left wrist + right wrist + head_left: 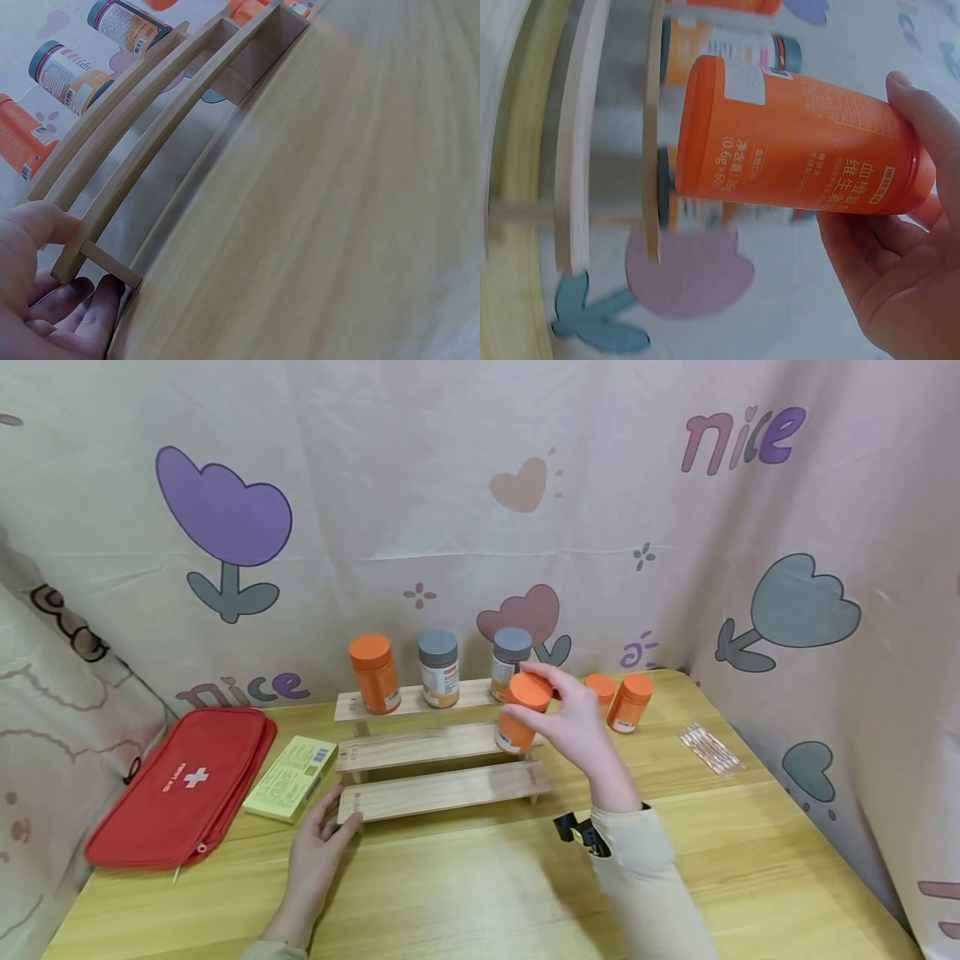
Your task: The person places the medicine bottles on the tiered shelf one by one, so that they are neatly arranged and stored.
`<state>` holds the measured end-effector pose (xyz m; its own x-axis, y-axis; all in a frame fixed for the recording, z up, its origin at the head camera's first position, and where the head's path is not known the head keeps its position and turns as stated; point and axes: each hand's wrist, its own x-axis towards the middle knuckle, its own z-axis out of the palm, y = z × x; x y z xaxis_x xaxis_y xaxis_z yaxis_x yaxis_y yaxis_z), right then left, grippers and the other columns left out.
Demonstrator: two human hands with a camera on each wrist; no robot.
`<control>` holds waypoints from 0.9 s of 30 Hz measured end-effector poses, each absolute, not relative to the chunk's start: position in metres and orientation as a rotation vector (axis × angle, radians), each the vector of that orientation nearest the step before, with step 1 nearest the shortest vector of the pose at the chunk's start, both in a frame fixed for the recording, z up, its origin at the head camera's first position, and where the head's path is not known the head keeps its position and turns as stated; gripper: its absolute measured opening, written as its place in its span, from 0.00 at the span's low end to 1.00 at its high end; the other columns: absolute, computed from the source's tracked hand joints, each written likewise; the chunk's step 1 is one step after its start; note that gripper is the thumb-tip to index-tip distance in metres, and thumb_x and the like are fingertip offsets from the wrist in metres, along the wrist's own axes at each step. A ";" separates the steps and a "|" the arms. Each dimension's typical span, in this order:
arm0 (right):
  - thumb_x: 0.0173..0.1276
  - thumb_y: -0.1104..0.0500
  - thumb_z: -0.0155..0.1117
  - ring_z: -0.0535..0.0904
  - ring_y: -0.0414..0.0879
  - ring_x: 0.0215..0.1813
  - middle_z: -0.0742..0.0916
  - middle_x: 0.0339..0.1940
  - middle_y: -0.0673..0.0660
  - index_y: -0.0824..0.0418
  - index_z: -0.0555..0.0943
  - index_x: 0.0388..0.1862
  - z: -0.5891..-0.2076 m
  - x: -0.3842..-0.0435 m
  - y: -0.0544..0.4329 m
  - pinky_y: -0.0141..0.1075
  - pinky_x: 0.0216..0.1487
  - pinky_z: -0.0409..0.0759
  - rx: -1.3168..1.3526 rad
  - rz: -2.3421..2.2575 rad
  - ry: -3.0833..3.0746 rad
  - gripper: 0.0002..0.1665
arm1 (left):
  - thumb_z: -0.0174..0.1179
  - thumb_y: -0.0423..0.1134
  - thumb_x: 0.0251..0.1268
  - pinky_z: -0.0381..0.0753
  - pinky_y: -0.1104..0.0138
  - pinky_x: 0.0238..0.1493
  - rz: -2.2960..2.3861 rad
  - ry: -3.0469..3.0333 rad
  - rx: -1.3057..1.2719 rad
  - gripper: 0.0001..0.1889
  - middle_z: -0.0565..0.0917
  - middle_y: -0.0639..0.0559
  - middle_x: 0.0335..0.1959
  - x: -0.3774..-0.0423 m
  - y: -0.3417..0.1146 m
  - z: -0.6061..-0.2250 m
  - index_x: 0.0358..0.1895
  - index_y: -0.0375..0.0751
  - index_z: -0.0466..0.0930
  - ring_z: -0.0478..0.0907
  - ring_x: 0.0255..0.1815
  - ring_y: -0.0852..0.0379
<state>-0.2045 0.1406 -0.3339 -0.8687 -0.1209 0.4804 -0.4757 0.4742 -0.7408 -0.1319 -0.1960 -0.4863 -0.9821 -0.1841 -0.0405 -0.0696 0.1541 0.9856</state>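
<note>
My right hand (576, 727) holds an orange pill bottle (514, 735) upright by its cap end, over the right part of the wooden three-step rack (442, 792). The right wrist view shows thumb and fingers around the cap end of the bottle (795, 142), its printed label facing the camera. With thumb above and fingers below, my left hand (315, 847) grips the left end of the lowest step (135, 161). On the top step stand an orange bottle (377, 677) and two grey-capped bottles, one in the middle (439, 670) and one at the right (505, 672).
Two orange bottles, one partly behind my hand (602, 689) and one farther right (630, 703), stand right of the rack. A packet of cotton swabs (711, 749) lies beyond them. At left are a red first-aid pouch (187, 785) and a yellow-green box (291, 778). A printed curtain (420, 485) hangs behind.
</note>
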 end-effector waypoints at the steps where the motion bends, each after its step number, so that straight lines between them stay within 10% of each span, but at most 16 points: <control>1: 0.52 0.52 0.78 0.78 0.45 0.49 0.83 0.52 0.50 0.55 0.78 0.60 -0.334 -0.206 0.135 0.41 0.48 0.78 0.524 1.357 -2.369 0.35 | 0.62 0.43 0.66 0.69 0.85 0.48 -1.970 -2.316 0.256 0.36 0.58 0.40 0.73 -0.132 -0.196 -0.486 0.74 0.41 0.56 0.70 0.56 0.63; 27: 0.54 0.51 0.76 0.75 0.40 0.56 0.81 0.58 0.51 0.58 0.77 0.60 -0.347 -0.237 0.011 0.28 0.56 0.73 0.940 1.298 -2.462 0.35 | 0.62 0.40 0.65 0.74 0.81 0.47 -1.974 -2.292 0.266 0.35 0.61 0.38 0.71 -0.131 -0.193 -0.482 0.72 0.37 0.57 0.72 0.48 0.73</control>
